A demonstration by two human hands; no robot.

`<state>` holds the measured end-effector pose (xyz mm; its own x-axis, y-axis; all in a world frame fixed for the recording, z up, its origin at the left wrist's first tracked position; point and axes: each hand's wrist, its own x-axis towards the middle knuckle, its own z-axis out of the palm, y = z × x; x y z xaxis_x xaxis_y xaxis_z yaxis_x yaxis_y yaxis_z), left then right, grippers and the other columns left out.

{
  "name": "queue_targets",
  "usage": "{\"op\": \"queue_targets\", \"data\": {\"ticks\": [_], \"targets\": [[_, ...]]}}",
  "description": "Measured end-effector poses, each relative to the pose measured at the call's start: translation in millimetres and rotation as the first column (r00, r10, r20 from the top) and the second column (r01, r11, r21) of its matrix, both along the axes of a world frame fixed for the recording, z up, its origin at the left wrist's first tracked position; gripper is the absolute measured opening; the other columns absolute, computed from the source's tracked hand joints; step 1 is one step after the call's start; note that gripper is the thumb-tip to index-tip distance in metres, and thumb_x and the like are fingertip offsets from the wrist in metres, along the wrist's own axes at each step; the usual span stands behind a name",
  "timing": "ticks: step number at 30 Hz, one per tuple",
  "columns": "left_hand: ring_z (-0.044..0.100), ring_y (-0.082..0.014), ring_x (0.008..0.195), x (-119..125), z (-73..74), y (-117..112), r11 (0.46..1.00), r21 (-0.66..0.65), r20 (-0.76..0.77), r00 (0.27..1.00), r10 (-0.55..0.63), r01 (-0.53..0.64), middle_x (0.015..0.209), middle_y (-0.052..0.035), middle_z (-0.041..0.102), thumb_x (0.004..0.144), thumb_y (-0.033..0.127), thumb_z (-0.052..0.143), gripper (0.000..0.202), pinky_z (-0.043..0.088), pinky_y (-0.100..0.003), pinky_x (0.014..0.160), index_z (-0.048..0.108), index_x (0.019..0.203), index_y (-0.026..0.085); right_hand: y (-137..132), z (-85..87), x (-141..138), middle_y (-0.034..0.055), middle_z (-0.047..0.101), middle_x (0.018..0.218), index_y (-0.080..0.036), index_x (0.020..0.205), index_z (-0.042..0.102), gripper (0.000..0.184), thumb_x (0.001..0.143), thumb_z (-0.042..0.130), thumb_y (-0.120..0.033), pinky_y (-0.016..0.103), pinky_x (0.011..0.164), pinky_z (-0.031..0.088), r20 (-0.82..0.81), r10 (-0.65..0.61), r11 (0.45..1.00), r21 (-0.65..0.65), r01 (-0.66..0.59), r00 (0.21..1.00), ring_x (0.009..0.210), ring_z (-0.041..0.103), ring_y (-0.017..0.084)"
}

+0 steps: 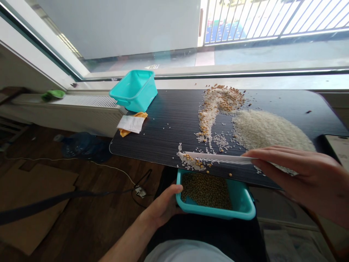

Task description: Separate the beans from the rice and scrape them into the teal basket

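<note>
My left hand (167, 204) grips the left end of a teal plastic bin (218, 212), thumb over the rim. Small greenish-brown grains (206, 189), like peas or lentils, lie inside it, just below the table's front edge. In my right hand (297, 171) is a long thin white strip (218, 157) with a ridged side, pinched between thumb and fingers. Its far end touches a small pile of white rice and yellow grains (191, 161) by the table edge. Beyond it spreads a mixed heap of rice and orange-yellow grains (218, 102). A large rice heap (269, 127) lies partly behind my right hand.
A second teal bin (135, 87) stands at the dark table's (174, 109) far left corner. White and orange cloths (131, 124) lie before it. A dark-edged device (338, 145) is at the right edge. Below left are a large bottle (84, 145), cables and cardboard (35, 203).
</note>
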<state>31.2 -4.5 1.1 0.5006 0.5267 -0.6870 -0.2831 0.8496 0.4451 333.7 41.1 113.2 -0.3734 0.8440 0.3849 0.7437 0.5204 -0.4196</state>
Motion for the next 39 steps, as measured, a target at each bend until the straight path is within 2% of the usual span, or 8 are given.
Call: {"op": "queue_targets", "data": {"ticks": [8,12,16,22,28,32,36,39], "targets": [[0.062,-0.0291,0.107,-1,-4.6,-1,1.000,-0.001,-0.003,1.000,0.000,0.000,0.115,-0.0114,0.070,0.078,0.045,0.060,0.045,0.049,-0.039,0.086,0.067,0.113,0.017,-13,8.5,4,-0.0068,0.076,0.092,-0.037,0.100,0.069,0.019,0.086,0.058,-0.031,0.020,0.065,0.058,0.009,0.042,0.999,-0.006,-0.042,0.999,0.075,0.072,0.014],[0.060,-0.0297,0.111,-2,-5.2,-1,1.000,0.010,0.011,1.000,-0.010,0.010,0.114,-0.0110,0.070,0.080,0.043,0.058,0.045,0.047,-0.041,0.089,0.066,0.116,0.017,-10,3.1,5,-0.0053,0.076,0.091,-0.034,0.099,0.070,0.017,0.086,0.059,-0.032,0.021,0.067,0.059,-0.012,-0.030,1.000,0.001,0.030,0.999,0.070,0.072,0.015],[0.061,-0.0288,0.109,-2,-5.0,-1,1.000,0.005,0.006,1.000,-0.019,0.019,0.112,-0.0104,0.071,0.081,0.042,0.057,0.043,0.047,-0.040,0.089,0.067,0.114,0.017,-6,-3.6,4,-0.0060,0.075,0.092,-0.033,0.100,0.068,0.016,0.087,0.059,-0.030,0.018,0.069,0.056,0.008,0.000,1.000,0.000,0.000,1.000,0.074,0.071,0.012],[0.061,-0.0299,0.109,-3,-9.1,-2,1.000,-0.001,0.017,1.000,-0.024,0.024,0.117,-0.0120,0.069,0.079,0.045,0.059,0.049,0.046,-0.043,0.093,0.065,0.117,0.016,-16,2.2,10,-0.0064,0.075,0.090,-0.035,0.099,0.068,0.016,0.088,0.057,-0.033,0.015,0.067,0.055,0.021,0.028,1.000,-0.004,-0.028,0.999,0.075,0.071,0.011],[0.059,-0.0320,0.114,-2,-8.2,-1,1.000,0.003,0.001,1.000,-0.009,0.009,0.118,-0.0120,0.069,0.079,0.045,0.060,0.055,0.045,-0.044,0.093,0.060,0.127,0.019,-19,3.8,14,-0.0064,0.076,0.087,-0.036,0.095,0.071,0.016,0.085,0.059,-0.034,0.020,0.065,0.059,-0.016,-0.077,0.997,0.010,0.078,0.997,0.063,0.071,0.014],[0.059,-0.0320,0.113,-2,-7.2,0,1.000,0.001,0.006,1.000,-0.009,0.009,0.117,-0.0122,0.069,0.078,0.045,0.061,0.056,0.045,-0.044,0.092,0.059,0.128,0.019,-19,4.0,10,-0.0075,0.076,0.080,-0.036,0.088,0.072,0.014,0.084,0.059,-0.033,0.019,0.059,0.058,-0.045,-0.068,0.997,0.018,0.069,0.997,0.058,0.069,0.013],[0.059,-0.0321,0.113,-2,-9.3,0,1.000,-0.010,0.009,1.000,-0.001,0.001,0.117,-0.0126,0.069,0.077,0.045,0.062,0.057,0.045,-0.043,0.092,0.060,0.128,0.019,-28,0.0,18,-0.0069,0.076,0.089,-0.039,0.097,0.071,0.019,0.082,0.061,-0.033,0.023,0.063,0.059,-0.021,-0.096,0.995,-0.009,0.096,0.995,0.064,0.071,0.016],[0.060,-0.0315,0.113,-2,-10.5,0,1.000,-0.012,0.021,1.000,0.000,0.000,0.118,-0.0125,0.069,0.077,0.045,0.063,0.057,0.044,-0.043,0.093,0.060,0.128,0.019,-34,-3.9,27,-0.0071,0.076,0.087,-0.041,0.100,0.071,0.021,0.082,0.062,-0.034,0.024,0.059,0.058,-0.026,-0.114,0.993,-0.028,0.113,0.993,0.058,0.069,0.015]]}}
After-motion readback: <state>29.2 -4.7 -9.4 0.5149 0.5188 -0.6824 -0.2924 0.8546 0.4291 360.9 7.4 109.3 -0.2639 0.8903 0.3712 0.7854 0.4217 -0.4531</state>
